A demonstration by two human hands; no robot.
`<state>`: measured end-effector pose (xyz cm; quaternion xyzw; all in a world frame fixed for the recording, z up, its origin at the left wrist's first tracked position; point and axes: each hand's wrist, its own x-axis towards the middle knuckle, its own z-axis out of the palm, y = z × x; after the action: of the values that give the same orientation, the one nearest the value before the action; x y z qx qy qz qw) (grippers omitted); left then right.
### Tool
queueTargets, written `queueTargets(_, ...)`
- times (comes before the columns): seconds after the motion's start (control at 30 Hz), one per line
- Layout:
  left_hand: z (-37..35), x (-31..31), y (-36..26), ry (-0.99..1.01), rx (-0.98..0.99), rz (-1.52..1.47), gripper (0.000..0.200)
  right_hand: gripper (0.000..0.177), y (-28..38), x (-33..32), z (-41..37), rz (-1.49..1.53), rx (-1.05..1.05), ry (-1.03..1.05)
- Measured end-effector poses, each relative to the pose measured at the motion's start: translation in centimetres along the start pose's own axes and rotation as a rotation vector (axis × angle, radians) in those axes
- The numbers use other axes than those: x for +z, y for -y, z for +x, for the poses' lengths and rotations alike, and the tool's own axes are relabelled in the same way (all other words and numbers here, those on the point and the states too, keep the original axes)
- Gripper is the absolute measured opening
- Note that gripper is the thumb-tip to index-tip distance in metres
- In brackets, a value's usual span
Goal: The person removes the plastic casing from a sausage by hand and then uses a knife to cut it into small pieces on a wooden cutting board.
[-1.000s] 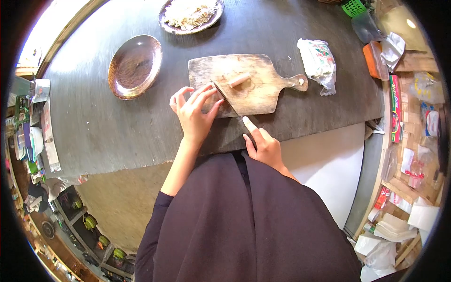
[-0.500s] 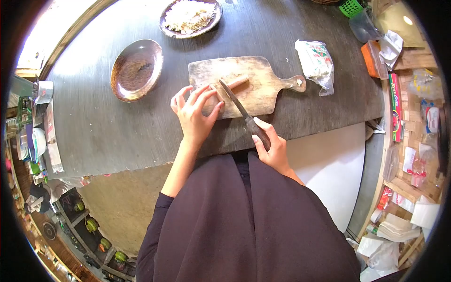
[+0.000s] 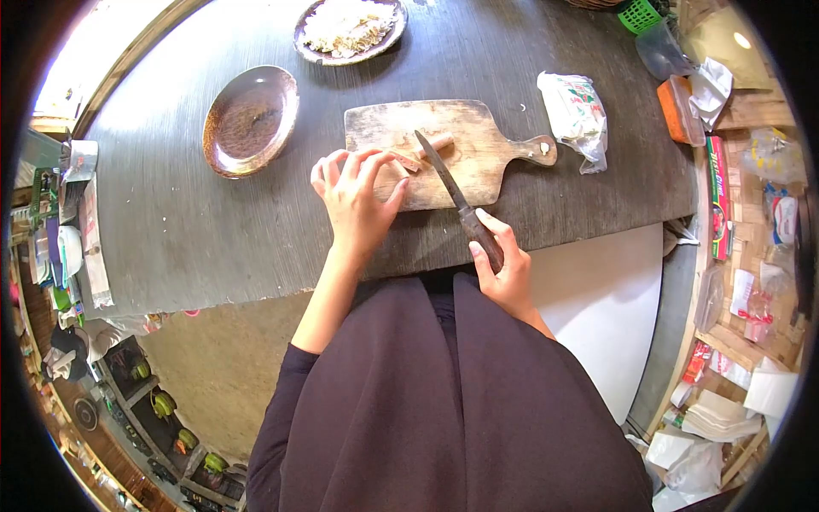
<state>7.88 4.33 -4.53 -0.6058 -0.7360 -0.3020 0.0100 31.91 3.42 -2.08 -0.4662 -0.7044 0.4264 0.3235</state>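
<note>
A wooden cutting board with a handle on its right lies on the dark table. My right hand is wrapped round the dark handle of a knife, whose blade points up and left over the board. My left hand is at the board's left part, its curved fingers on light brown pieces and partly hiding them. Another short brown piece lies beside the blade near the board's middle.
An empty brown oval dish stands to the left. A bowl of pale shredded food is at the back. To the right lie a white plastic packet and an orange-filled container; shelves with packages line the right side.
The knife has moved slightly right, away from my left hand. The brown piece under my left fingers now shows as separate pieces. My left hand has shifted a little.
</note>
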Motion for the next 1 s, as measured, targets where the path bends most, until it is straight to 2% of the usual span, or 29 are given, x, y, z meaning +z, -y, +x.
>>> queueTargets(0.17,-0.3,-0.1,0.7,0.053,0.004,0.048,0.046,0.043,-0.2,0.8,-0.1,-0.032,-0.070,-0.020)
queueTargets(0.23,-0.5,0.1,0.7,-0.064,-0.025,-0.048,0.051,0.044,-0.2,0.7,-0.1,-0.051,-0.088,-0.015)
queueTargets(0.3,-0.3,0.0,0.5,-0.071,-0.013,-0.041,0.052,0.045,-0.1,0.6,-0.2,-0.075,-0.042,0.043)
queueTargets(0.4,-0.3,0.1,0.4,-0.040,-0.006,0.000,0.053,0.046,-0.6,0.8,-0.1,-0.121,-0.111,0.028)
queueTargets(0.63,-0.7,-0.5,0.8,-0.022,-0.053,0.006,0.057,0.045,-0.5,-0.2,0.6,-0.250,-0.080,0.090)
queueTargets(0.8,-1.3,-0.2,1.2,-0.061,-0.056,-0.017,0.058,0.044,-0.2,-0.9,1.5,-0.194,-0.180,-0.071)
queueTargets(1.0,-1.5,-0.3,1.1,-0.081,-0.030,-0.022,0.053,0.042,-0.1,-1.5,1.4,-0.162,-0.155,-0.066)
